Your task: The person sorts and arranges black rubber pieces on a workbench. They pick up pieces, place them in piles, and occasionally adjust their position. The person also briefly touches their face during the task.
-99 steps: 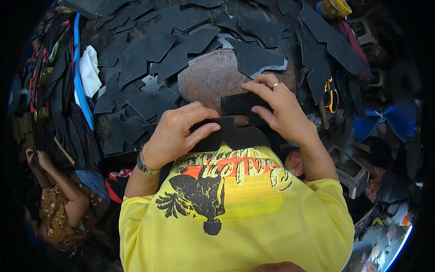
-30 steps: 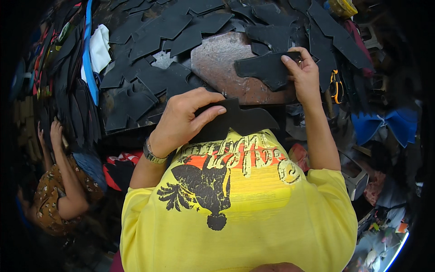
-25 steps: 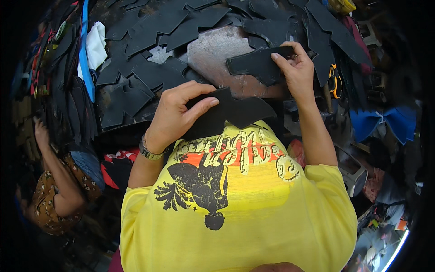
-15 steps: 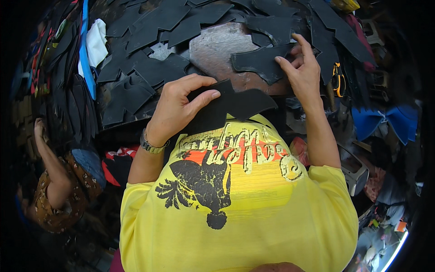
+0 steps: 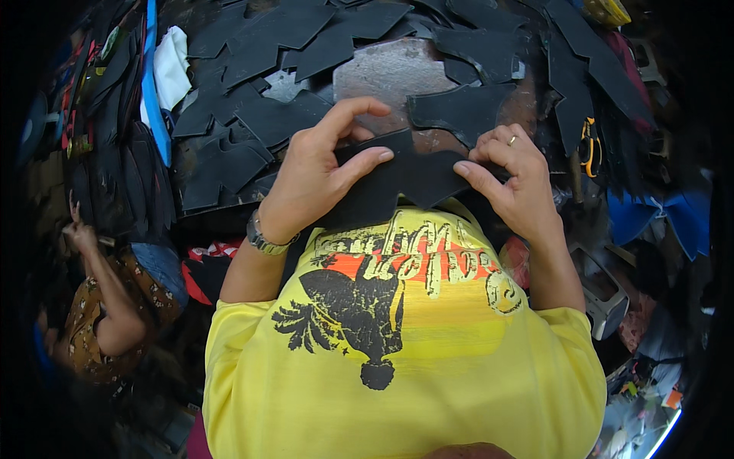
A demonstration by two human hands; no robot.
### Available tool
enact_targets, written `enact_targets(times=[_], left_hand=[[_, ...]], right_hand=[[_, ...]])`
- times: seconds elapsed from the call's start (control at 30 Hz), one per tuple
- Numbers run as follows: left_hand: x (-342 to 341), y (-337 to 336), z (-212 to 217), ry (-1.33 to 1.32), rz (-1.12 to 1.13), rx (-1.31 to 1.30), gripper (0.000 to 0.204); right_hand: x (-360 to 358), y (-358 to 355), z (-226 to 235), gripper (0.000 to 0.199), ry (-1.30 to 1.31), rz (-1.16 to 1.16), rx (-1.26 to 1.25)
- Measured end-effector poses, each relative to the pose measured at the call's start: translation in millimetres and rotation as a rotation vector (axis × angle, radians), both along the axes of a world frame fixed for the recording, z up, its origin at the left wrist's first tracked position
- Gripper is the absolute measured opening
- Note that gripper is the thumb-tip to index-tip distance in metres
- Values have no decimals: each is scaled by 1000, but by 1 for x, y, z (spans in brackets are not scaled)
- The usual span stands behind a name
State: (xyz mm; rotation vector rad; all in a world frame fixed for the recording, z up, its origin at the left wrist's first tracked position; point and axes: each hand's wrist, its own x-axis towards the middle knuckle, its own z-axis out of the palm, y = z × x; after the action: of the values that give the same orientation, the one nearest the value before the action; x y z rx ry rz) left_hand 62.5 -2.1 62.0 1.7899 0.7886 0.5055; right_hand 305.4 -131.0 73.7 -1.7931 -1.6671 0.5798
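Note:
A flat black cut piece [image 5: 405, 172], with notched and curved edges, is held up at the table's near edge in front of my shirt. My left hand [image 5: 325, 172] grips its left part, thumb across the near face and some fingers behind; the index finger arches away from it. At the right end, my right hand [image 5: 516, 180] has its thumb against the edge and its fingers curled. The fingertips' contact there is partly hidden. Just beyond the hands lies a similar black piece [image 5: 459, 107] on the worn table surface [image 5: 390, 73].
Many overlapping black cut pieces [image 5: 279, 34] cover the table. A blue strip [image 5: 155, 99] and white cloth [image 5: 172, 67] lie at left, beside hanging black strips [image 5: 138, 180]. An orange-and-black tool [image 5: 589, 147] is at right. Another person [image 5: 115, 314] is at lower left.
My right hand has come down and toward me from the piece on the table to the held piece's right end. My left index finger has lifted away from its thumb.

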Motion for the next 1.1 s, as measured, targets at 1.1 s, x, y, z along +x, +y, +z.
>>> enact_targets(times=[1.1], left_hand=[[31,47,-5,280,-276,520,21]], right_hand=[[-8,30,-25,19,-79,-77,130]])
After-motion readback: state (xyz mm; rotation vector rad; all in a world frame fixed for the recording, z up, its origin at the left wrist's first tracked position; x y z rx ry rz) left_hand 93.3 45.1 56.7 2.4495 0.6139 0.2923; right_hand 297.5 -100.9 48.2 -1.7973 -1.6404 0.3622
